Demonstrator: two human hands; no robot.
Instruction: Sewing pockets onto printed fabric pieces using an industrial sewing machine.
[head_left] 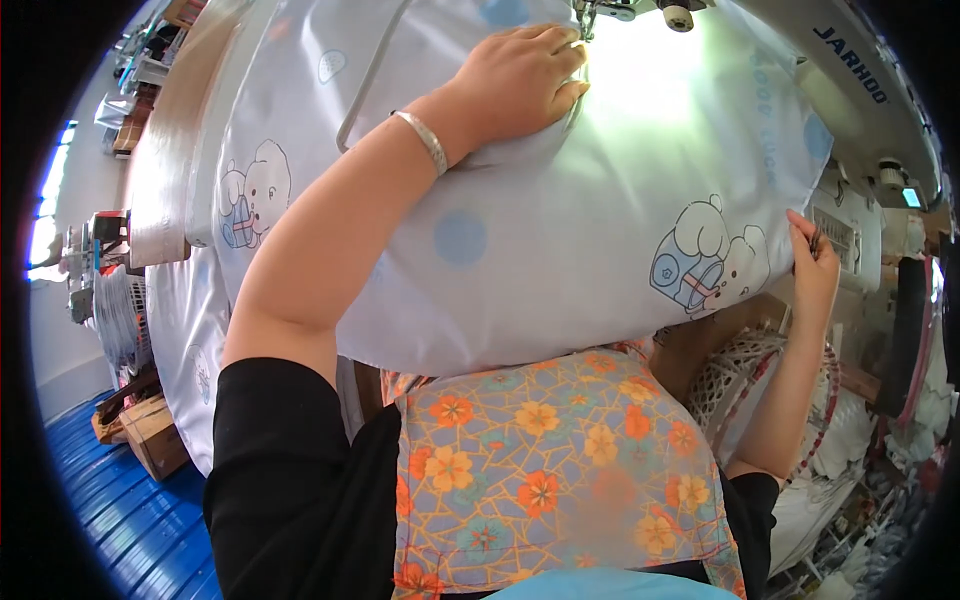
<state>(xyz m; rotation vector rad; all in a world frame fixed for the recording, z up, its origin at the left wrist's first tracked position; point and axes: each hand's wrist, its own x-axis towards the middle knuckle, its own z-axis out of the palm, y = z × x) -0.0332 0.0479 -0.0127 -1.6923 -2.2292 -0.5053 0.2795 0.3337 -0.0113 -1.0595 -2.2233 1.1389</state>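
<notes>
A pale, shiny fabric printed with cartoon puppies and blue dots spreads across the sewing machine's work surface and hangs over its near edge. My left hand lies on it, thumb apart and fingertips beside the presser foot. My right hand is at the fabric's right edge, its fingers closed round a small dark metal tool, perhaps thread snips. Whether those fingers also pinch the fabric I cannot tell. A pale cord or piping strip lies on the cloth left of my left hand.
The sewing machine's head overhangs the right side, with a bright lamp glow under it. A wooden tabletop extends at left. Below my right arm stands a white woven basket. A wooden box rests on the blue floor.
</notes>
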